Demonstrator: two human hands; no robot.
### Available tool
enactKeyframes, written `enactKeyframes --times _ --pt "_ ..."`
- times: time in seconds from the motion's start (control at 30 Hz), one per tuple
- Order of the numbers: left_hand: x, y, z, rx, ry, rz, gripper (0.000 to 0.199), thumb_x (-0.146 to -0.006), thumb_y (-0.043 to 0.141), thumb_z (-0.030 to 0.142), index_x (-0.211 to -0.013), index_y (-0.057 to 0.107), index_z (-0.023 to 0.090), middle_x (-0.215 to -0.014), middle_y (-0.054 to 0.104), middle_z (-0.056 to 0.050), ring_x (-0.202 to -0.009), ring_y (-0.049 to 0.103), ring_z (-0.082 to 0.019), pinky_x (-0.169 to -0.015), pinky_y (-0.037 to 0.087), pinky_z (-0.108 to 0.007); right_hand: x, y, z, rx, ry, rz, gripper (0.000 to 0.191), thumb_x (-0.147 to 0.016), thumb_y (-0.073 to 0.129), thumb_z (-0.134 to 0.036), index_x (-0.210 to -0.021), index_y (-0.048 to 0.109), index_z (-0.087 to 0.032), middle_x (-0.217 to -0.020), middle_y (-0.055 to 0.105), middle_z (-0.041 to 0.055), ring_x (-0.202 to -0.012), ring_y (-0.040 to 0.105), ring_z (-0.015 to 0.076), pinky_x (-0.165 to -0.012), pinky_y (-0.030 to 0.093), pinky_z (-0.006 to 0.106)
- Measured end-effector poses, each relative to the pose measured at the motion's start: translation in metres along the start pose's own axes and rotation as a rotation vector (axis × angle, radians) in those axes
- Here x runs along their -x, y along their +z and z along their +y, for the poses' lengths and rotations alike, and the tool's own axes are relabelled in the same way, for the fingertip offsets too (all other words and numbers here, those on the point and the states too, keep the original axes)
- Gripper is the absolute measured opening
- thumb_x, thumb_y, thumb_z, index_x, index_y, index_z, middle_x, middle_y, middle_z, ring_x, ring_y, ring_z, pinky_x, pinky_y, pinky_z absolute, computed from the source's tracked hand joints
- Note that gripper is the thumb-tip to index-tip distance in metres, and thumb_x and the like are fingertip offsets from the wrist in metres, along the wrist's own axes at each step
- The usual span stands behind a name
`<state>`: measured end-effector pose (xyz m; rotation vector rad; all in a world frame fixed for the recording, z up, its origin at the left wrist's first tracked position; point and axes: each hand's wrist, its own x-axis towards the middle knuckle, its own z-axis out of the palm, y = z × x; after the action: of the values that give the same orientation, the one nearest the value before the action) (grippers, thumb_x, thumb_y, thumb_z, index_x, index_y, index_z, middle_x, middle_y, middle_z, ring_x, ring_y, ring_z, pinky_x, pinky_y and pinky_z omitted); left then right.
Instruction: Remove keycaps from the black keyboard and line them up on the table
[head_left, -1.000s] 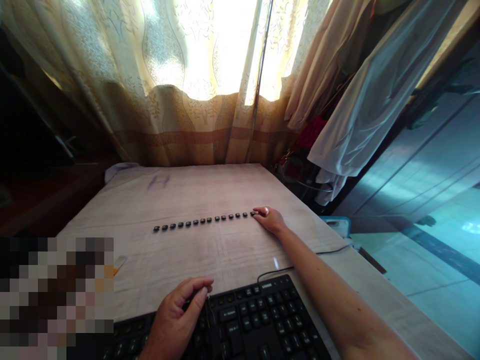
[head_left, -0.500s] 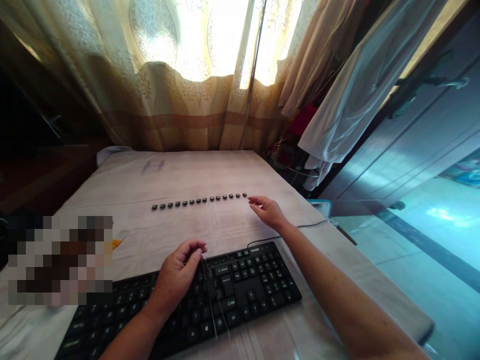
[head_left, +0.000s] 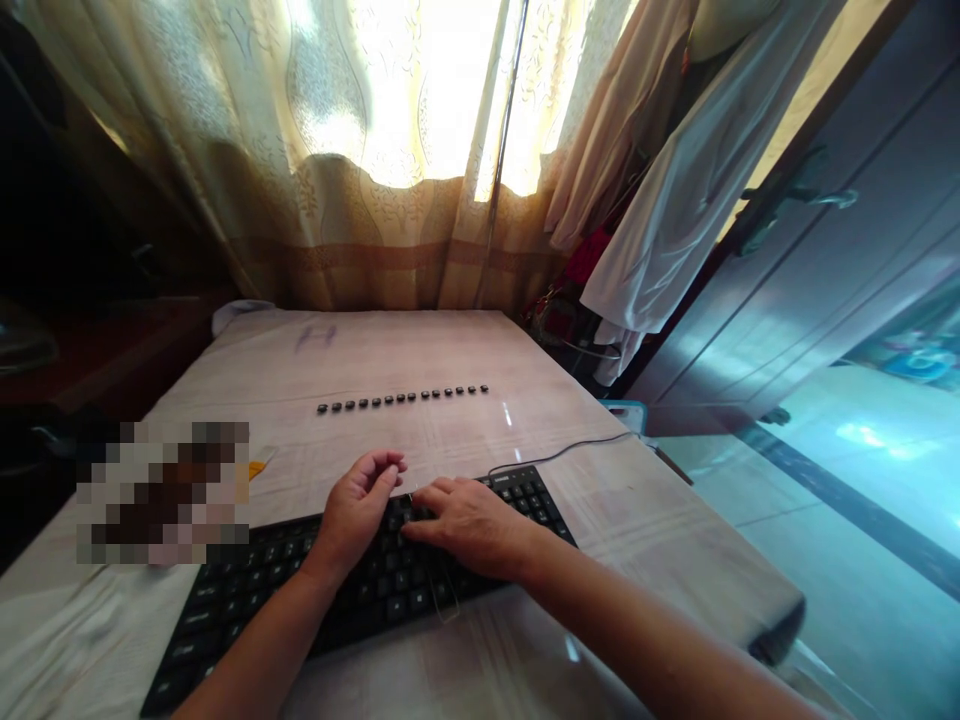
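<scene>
On the near edge of the cloth-covered table (head_left: 660, 540), from left to right: my left hand (head_left: 358, 508) rests over the black keyboard (head_left: 300, 590), thumb and fingertips curled together as if pinching a thin wire tool, too fine to make out clearly. My right hand (head_left: 472, 522) lies flat beside it, fingers pressed onto the keys. Beyond, well apart from both hands, a row of removed keycaps (head_left: 401, 398) runs across the cloth. I judge each keycap light, rigid and smooth, apt to slip or spring away; best gripped at 2 opposite side walls. The keyboard cable (head_left: 562, 452) trails off rightward.
</scene>
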<state>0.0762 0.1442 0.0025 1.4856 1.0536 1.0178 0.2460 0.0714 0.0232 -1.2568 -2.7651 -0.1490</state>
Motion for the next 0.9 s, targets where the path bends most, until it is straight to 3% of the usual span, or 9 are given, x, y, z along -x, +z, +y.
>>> enactKeyframes --times 0.13,0.27,0.43,0.7,0.8,0.9 --pt "0.007 -0.011 0.001 -0.140 0.085 0.033 0.036 -0.074 0.055 0.045 -0.096 0.064 0.017 -0.089 0.073 -0.006 -0.082 0.070 -0.021 -0.079 0.055 -0.035 -0.004 -0.007 -0.002 0.065 -0.009 -0.040 0.018 -0.093 0.054 -0.023 -0.108 0.063 -0.024 -0.102 0.061 0.0051 -0.088 0.055 0.0200 -0.070 0.045 0.030" --pt "0.017 -0.025 -0.003 -0.352 0.183 0.116 0.033 -0.078 0.053 0.044 -0.095 0.066 0.020 -0.088 0.075 -0.006 -0.083 0.071 -0.022 -0.077 0.055 -0.033 -0.002 -0.004 -0.002 0.092 -0.011 -0.016 0.020 -0.095 0.050 -0.022 -0.111 0.060 -0.020 -0.108 0.061 0.0061 -0.090 0.056 0.0201 -0.069 0.047 0.031" --pt "0.029 -0.042 -0.007 -0.518 0.279 0.234 0.030 -0.080 0.051 0.043 -0.094 0.068 0.022 -0.089 0.076 -0.005 -0.086 0.071 -0.023 -0.081 0.054 -0.032 0.002 0.002 0.004 0.110 0.045 -0.025 0.011 -0.093 0.053 -0.018 -0.099 0.062 -0.017 -0.106 0.063 0.0063 -0.088 0.056 0.0194 -0.069 0.047 0.030" --pt "0.044 -0.045 -0.004 -0.612 0.336 0.306 0.027 -0.082 0.050 0.041 -0.092 0.067 0.024 -0.093 0.076 -0.004 -0.087 0.071 -0.023 -0.085 0.053 -0.031 0.004 0.016 0.009 0.081 0.131 0.014 0.012 -0.095 0.048 -0.016 -0.100 0.058 -0.016 -0.097 0.064 0.0078 -0.088 0.056 0.0201 -0.073 0.048 0.031" --pt "0.047 -0.048 -0.001 -0.619 0.320 0.336 0.029 -0.082 0.048 0.043 -0.093 0.068 0.023 -0.094 0.076 -0.005 -0.089 0.071 -0.024 -0.086 0.053 -0.033 0.004 0.027 0.013 0.055 0.146 0.066 0.017 -0.095 0.047 -0.016 -0.107 0.058 -0.015 -0.095 0.064 0.0090 -0.088 0.057 0.0207 -0.077 0.049 0.033" --pt "0.049 -0.057 0.004 -0.622 0.293 0.350 0.031 -0.081 0.049 0.044 -0.094 0.068 0.023 -0.094 0.076 -0.005 -0.089 0.070 -0.024 -0.085 0.054 -0.034 0.008 0.038 0.020 0.004 0.226 0.212 0.028 -0.095 0.044 -0.015 -0.121 0.055 -0.014 -0.099 0.065 0.0109 -0.091 0.059 0.0212 -0.083 0.049 0.034"
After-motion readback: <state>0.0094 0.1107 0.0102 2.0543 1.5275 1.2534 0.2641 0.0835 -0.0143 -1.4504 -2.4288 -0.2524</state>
